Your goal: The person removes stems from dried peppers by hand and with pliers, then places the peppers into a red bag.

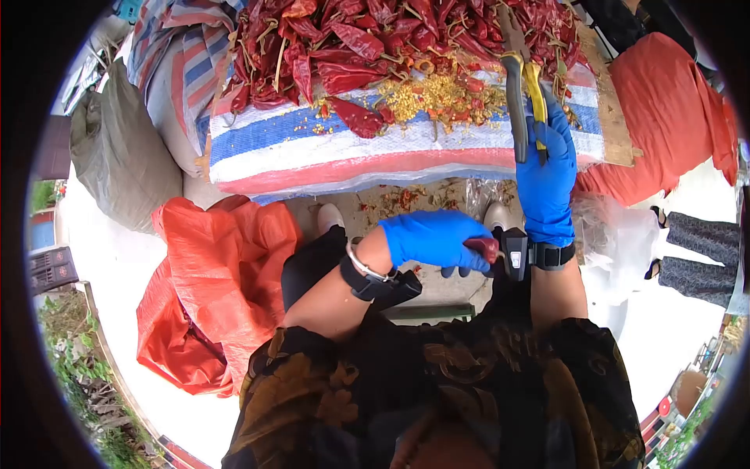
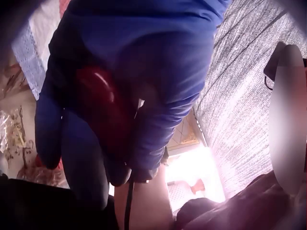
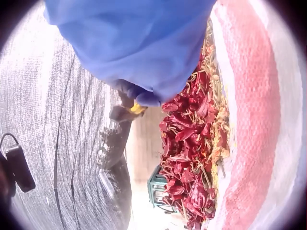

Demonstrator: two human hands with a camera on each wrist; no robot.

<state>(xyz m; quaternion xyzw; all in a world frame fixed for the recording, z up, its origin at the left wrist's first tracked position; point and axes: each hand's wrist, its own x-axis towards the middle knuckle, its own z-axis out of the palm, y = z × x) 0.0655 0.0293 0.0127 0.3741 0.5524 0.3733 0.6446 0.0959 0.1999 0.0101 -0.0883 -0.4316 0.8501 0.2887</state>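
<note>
In a blue glove, the left hand (image 1: 434,238) holds a dark red dried chili (image 1: 483,248) over the gap between the body and the table. The left wrist view shows that chili (image 2: 103,96) lying against the palm, with the fingers (image 2: 81,158) curled about it. The right hand (image 1: 547,176), also gloved in blue, grips scissors (image 1: 513,102) with grey and yellow handles, blades pointing away over the chili pile (image 1: 351,47). Yellow seeds (image 1: 441,95) and a single chili (image 1: 357,117) lie on the striped sheet near its front edge.
A striped woven sheet (image 1: 312,148) covers the table. Orange-red sacks (image 1: 226,273) stand at the left, with a grey-green sack (image 1: 117,148) behind. Another red sack (image 1: 664,109) and clear plastic (image 1: 613,234) are at the right. Scraps (image 1: 406,207) litter the floor.
</note>
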